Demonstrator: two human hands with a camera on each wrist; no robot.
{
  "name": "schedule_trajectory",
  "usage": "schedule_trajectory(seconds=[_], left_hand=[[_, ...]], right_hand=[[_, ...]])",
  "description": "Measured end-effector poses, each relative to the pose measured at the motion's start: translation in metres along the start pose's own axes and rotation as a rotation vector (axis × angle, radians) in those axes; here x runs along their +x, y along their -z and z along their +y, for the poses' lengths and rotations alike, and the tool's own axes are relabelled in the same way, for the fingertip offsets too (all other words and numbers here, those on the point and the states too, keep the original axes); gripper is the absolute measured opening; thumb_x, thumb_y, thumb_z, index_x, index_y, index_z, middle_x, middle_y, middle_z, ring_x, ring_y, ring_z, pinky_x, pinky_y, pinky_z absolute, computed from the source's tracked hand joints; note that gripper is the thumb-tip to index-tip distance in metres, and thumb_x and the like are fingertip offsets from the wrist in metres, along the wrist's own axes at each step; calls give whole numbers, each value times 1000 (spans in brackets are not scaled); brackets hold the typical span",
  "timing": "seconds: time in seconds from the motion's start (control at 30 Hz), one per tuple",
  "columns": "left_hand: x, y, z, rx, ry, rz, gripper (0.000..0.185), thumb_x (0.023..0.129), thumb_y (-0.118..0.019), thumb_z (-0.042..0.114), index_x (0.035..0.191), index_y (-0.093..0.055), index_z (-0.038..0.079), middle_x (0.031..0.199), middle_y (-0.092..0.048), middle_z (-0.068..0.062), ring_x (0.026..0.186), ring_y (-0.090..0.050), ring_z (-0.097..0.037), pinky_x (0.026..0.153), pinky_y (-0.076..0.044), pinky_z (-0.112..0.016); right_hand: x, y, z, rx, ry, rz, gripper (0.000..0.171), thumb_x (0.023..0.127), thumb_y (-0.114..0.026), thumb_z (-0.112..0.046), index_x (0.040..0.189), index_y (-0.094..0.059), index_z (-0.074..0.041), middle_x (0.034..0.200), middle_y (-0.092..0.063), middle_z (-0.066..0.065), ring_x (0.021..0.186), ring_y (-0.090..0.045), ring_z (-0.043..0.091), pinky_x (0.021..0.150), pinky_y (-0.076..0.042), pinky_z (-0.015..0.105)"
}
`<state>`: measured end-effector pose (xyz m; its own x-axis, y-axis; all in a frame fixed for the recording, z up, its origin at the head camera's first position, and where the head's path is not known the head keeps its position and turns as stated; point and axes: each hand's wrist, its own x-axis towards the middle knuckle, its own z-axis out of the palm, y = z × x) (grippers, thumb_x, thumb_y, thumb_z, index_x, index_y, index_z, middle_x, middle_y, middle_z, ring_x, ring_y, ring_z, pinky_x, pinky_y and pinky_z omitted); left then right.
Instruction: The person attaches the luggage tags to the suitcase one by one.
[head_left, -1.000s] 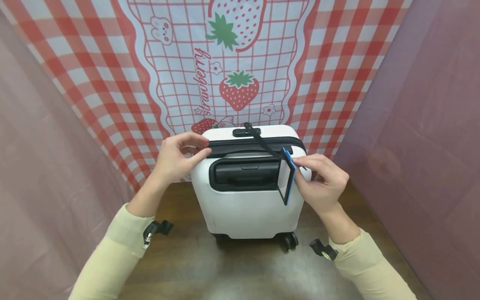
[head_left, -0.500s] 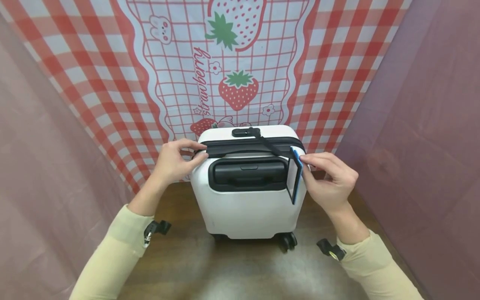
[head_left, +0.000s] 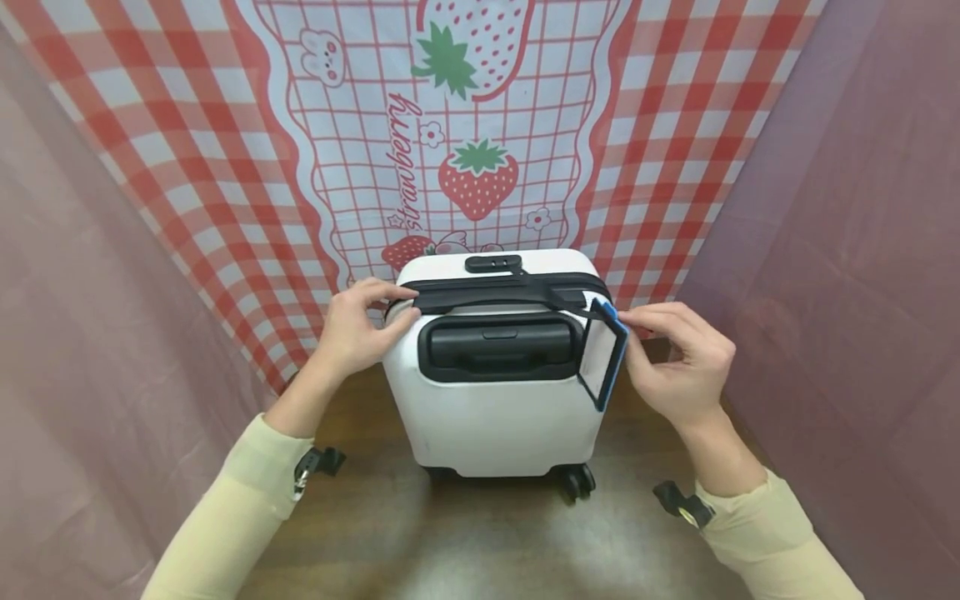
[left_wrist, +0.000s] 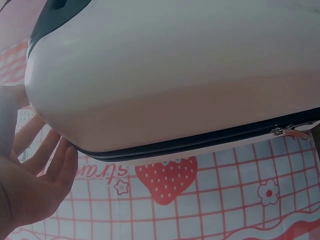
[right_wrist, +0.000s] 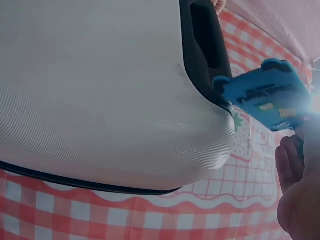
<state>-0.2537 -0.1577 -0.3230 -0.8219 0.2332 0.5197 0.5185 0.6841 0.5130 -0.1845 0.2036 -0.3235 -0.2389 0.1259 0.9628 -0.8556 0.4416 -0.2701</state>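
Observation:
A white hard-shell suitcase (head_left: 495,425) stands upright in the head view. Its black top handle (head_left: 487,296) has a black strap (head_left: 558,300) lying across it. At the strap's right end is a luggage tag (head_left: 602,354) with a pale face and blue edge; its blue back (right_wrist: 272,95) shows in the right wrist view. My right hand (head_left: 686,358) pinches the tag's upper edge between thumb and fingers. With thumb and fingers, my left hand (head_left: 363,325) holds the suitcase's upper left corner; in the left wrist view its fingers (left_wrist: 50,155) bend against the shell.
A combination lock (head_left: 492,264) sits on the suitcase top, behind the zip seam. Behind hangs a red checked strawberry cloth (head_left: 480,179). Pinkish sheets (head_left: 825,292) flank both sides. Wheels (head_left: 576,482) stand on the brown floor (head_left: 487,542).
My right hand has moved right with the luggage tag, drawing the strap along. The strap's far end has slid from behind the lock toward the handle. My left hand stays at the corner.

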Motion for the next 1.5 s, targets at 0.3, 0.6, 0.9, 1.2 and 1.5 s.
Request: schedule_trajectory(seconds=[0.3, 0.6, 0.9, 1.2, 1.5], left_hand=[[2, -6, 2, 1, 26, 4, 33, 88, -75, 34, 117, -74, 18, 111, -67, -7, 102, -59, -22, 86, -55, -43], [1, -10, 10, 55, 43, 32, 31, 89, -74, 35, 110, -74, 13, 104, -65, -5, 98, -54, -22, 81, -46, -38], [-2, -11, 19, 74, 52, 51, 31, 88, -74, 35, 109, -73, 11, 104, -65, -6, 100, -57, -24, 87, -49, -43], [-4, -17, 19, 57, 8, 121, 27, 87, -74, 31, 104, -73, 9, 101, -65, -9, 97, -57, -26, 86, -48, -44], [0, -16, 12, 28, 31, 124, 27, 87, -75, 32, 105, -75, 12, 104, -69, -7, 100, -58, -26, 88, -48, -44]], right_hand=[[-2, 6, -7, 66, 10, -12, 6, 77, -68, 8, 78, -71, 13, 73, -65, 23, 76, -62, 6, 75, -51, 11], [-15, 5, -6, -14, 6, -142, 6, 80, -70, 7, 85, -72, 10, 79, -65, 22, 72, -50, 4, 63, -32, 10], [-20, 9, 4, -132, -58, -285, 22, 76, -74, 10, 97, -74, 1, 90, -70, 14, 78, -54, 8, 69, -41, 9], [-8, 5, -1, -231, -154, -411, 20, 81, -75, 4, 99, -71, -4, 94, -68, 6, 77, -50, 1, 71, -44, 4], [2, -4, 2, -304, -207, -485, 16, 87, -74, -7, 102, -72, -10, 96, -69, 2, 81, -55, 0, 71, -44, 1]])
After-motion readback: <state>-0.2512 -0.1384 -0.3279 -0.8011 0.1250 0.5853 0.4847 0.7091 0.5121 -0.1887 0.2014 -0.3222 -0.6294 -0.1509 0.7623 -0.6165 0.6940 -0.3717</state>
